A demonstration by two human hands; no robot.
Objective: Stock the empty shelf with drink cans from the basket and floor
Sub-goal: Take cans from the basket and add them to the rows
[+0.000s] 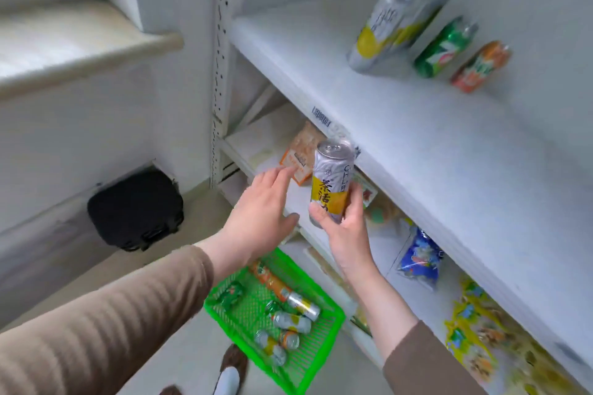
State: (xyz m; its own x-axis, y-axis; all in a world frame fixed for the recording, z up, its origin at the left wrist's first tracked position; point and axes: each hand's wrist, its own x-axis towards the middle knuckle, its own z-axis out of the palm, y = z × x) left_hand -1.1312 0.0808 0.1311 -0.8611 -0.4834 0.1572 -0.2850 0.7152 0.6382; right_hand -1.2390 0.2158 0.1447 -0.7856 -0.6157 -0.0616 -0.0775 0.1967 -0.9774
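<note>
**Head view: one can up from the basket, shelf waiting**

Head camera looks down past two brown sleeves, and the right hand (348, 228) is wrapped round the lower half of a tall, slim silver-and-yellow drink can (332, 183), upright, pull-tab on top, held in the air just in front of the shelf edge. The left hand (261, 215) is released, fingers spread, carrying nothing, hovering just beside the can.

Up above sits the wide white shelf (417, 144), mostly bare. At its far end stand a row of the same silver-and-yellow cans (394, 26), then a green can (444, 48), then an orange can (481, 66), each touching or nearly touching the next.

Down on the floor, the bright green plastic mesh basket (321, 359) holds more cans lying on their sides, silver-yellow, orange and green among them. Plenty left, so the stocking looks to be in its early stretch.

On handling: a full can of this kind should be stiff, fairly weighty for its width, and smooth enough to slip. Being tall and narrow, it will likely tip if set down crooked. A grip round the middle of the body, as here, looks sound; the base wants to land flat, next to its matching row.
</note>
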